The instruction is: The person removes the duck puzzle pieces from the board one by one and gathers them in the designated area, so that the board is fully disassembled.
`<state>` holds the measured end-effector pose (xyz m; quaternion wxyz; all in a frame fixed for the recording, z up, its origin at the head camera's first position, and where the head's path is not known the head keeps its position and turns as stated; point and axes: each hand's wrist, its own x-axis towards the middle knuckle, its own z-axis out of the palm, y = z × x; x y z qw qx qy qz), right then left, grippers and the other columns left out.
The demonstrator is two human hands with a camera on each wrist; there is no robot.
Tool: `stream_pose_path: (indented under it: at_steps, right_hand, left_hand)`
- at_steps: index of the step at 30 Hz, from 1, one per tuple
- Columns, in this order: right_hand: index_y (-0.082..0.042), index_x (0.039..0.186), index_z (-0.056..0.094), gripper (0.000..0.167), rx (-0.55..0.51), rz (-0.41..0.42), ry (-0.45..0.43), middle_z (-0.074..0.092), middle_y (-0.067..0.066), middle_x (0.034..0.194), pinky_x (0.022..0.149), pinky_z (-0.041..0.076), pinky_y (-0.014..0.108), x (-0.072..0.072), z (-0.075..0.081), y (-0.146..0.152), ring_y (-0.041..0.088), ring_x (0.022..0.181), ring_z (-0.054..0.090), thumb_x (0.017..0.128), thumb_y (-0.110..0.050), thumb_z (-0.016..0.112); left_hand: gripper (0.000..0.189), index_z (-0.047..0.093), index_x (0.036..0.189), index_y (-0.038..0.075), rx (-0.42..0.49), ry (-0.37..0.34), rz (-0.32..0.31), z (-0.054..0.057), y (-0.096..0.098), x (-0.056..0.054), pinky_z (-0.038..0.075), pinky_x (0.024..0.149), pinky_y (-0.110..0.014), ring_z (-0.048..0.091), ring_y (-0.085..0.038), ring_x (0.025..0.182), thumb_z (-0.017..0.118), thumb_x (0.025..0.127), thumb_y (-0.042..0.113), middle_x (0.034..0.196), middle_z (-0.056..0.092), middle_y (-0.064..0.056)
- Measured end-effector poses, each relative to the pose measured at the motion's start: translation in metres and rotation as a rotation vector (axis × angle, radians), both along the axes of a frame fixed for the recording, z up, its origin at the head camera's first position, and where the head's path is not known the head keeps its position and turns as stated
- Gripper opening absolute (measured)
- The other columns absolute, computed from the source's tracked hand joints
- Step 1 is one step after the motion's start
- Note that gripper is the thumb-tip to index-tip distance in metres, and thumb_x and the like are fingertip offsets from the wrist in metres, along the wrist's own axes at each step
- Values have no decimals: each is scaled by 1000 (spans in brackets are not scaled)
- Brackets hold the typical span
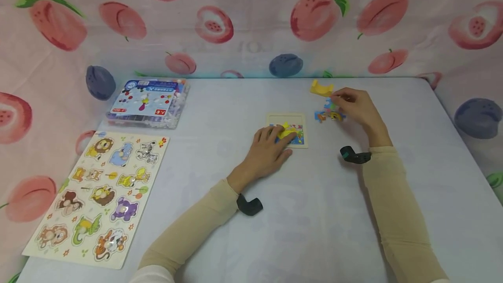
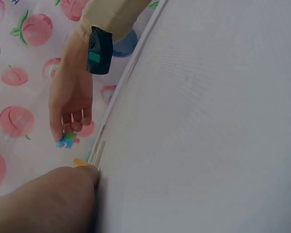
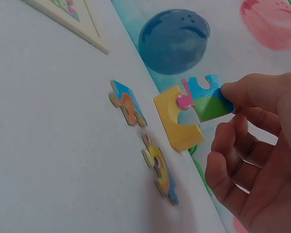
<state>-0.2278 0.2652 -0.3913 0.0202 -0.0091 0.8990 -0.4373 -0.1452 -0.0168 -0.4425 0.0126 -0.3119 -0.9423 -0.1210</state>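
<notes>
My right hand (image 1: 355, 106) pinches a blue and green jigsaw piece (image 3: 213, 103) with a pink edge between thumb and forefinger, raised above the table. Below it two loose jigsaw pieces lie on the cloth: one blue and orange (image 3: 128, 104), the other yellow and blue (image 3: 161, 167). Close behind them stands a yellow arch-shaped block (image 1: 321, 88). To the left, my left hand (image 1: 267, 150) rests its fingers on a small square puzzle tray (image 1: 304, 143) with a pale rim. A yellow shape (image 1: 287, 131) shows between its thumb and forefinger; the hand hides part of the tray.
A wooden animal peg board (image 1: 98, 200) lies along the left side of the table. Behind it is a clear plastic box (image 1: 147, 103) with a blue printed label. Fruit-patterned cloth (image 1: 251, 25) hangs at the table's back edge.
</notes>
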Motion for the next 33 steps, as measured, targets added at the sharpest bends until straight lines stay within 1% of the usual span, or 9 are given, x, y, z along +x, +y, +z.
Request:
stream_pose_path:
  at_steps: [3, 9, 14, 16, 19, 25, 33]
  right_hand:
    - [-11, 113, 65, 41, 4, -6, -25, 59, -12, 92, 66, 44, 21, 1, -1, 6, 9, 80, 53, 91, -45, 57]
    - [-11, 112, 64, 41, 15, -3, -57, 59, -11, 89, 66, 43, 23, 3, -2, 16, 10, 78, 54, 91, -46, 57]
    - [-10, 114, 63, 42, -8, -25, -89, 60, -10, 92, 68, 46, 23, 5, -2, 22, 12, 82, 56, 91, -45, 57]
    - [-9, 114, 62, 42, -11, -22, -91, 62, -10, 92, 68, 48, 22, 5, -2, 24, 10, 82, 58, 91, -44, 57]
    - [-9, 114, 62, 43, 6, -20, -98, 63, -8, 90, 67, 48, 21, 4, -3, 27, 10, 82, 59, 92, -45, 57]
    - [-11, 116, 61, 45, 46, -43, -110, 63, -9, 86, 66, 46, 22, 4, -4, 34, 15, 83, 55, 92, -48, 55]
    - [-10, 118, 60, 46, 65, -40, -128, 60, -13, 86, 67, 47, 21, 4, -3, 44, 11, 83, 55, 92, -48, 54]
  left_hand:
    - [48, 34, 146, 30, -1, -3, -1, 1, 0, 1, 21, 112, -44, 26, -27, 136, 36, 100, 44, 146, 34, -6]
    - [48, 34, 146, 30, -5, -3, -1, 1, -1, 1, 20, 112, -44, 26, -27, 136, 36, 100, 44, 147, 33, -6]
    - [48, 34, 147, 30, -1, -7, -5, 1, 0, 1, 20, 112, -45, 26, -27, 136, 36, 100, 43, 147, 33, -6]
    - [48, 34, 146, 30, -3, -9, -4, 1, 0, 1, 20, 112, -45, 26, -27, 136, 36, 100, 43, 147, 33, -6]
    - [48, 34, 146, 30, -4, -9, -2, 1, 0, 1, 21, 112, -45, 26, -28, 136, 36, 100, 43, 147, 33, -6]
    - [48, 35, 146, 29, 1, -8, -1, 2, 0, 2, 21, 112, -45, 26, -28, 136, 37, 100, 43, 146, 33, -7]
    - [48, 34, 146, 30, 5, -9, 3, 1, 0, 0, 20, 112, -45, 26, -27, 136, 36, 100, 43, 146, 33, -6]
